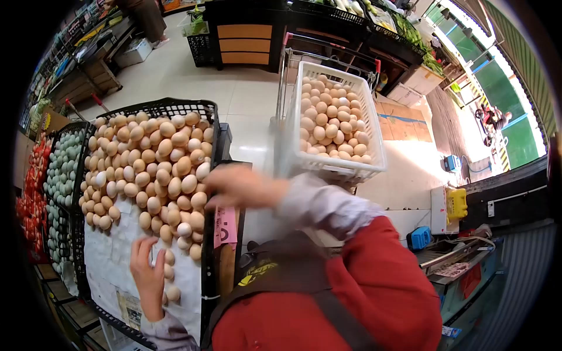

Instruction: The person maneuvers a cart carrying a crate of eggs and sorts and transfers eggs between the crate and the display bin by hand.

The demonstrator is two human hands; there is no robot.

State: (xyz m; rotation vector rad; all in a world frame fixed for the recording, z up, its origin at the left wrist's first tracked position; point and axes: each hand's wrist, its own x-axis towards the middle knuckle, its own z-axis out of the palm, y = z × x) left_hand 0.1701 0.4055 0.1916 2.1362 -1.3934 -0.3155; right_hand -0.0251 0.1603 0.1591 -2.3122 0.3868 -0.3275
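My left hand [148,275] hangs over the white paper lining [111,263] of a black crate [167,106], its fingers bent and apart beside a few loose eggs [169,271]. Brown and pale eggs [143,158] are heaped in the crate's far part. At the crate's right edge, my right hand [240,186] is smeared by motion, close to the heap's right side; whether it holds anything is hidden. A white plastic basket [374,140] full of eggs [333,117] rests on a shopping cart to the right.
A pink price card [225,227] stands at the crate's right side. Pale green eggs [64,167] and red net bags [35,199] lie at left. Vegetable stands [246,35] line the back, with a person [143,20] at upper left. A blue object [419,238] sits at right.
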